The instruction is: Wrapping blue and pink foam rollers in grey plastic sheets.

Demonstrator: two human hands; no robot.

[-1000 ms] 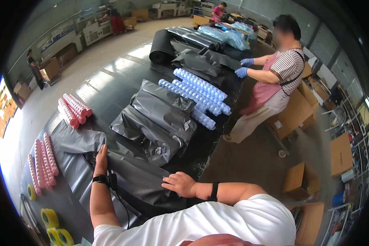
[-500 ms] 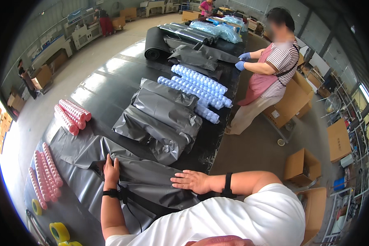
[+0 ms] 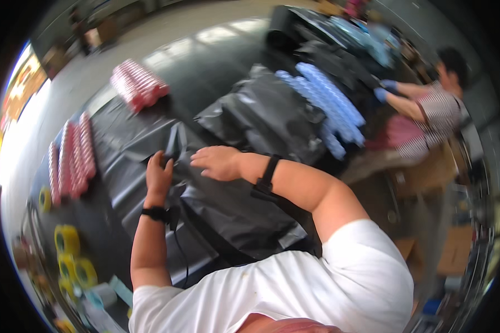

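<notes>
A large dark grey plastic bag lies creased across the black table in front of me. My left hand is at a fold of this bag, its fingers curled round the dark film; blur softens the fingertips. My right hand is just to the right, palm down over the bag with fingers stretched out and nothing held. Beyond my hands lies a stuffed-looking grey plastic bundle. Two groups of pink bumpy rolls, one at the far left and another nearer, lie beside the bag.
Blue bumpy rolls lie past the bundle. A co-worker with blue gloves stands at the table's right side, handling dark film. Yellow tape rolls stand at the near left. Cardboard boxes are on the right.
My right hand has moved left and farther away over the bag, close to my left hand. My left fingers have curled at the fold. The whole view has turned and blurred.
</notes>
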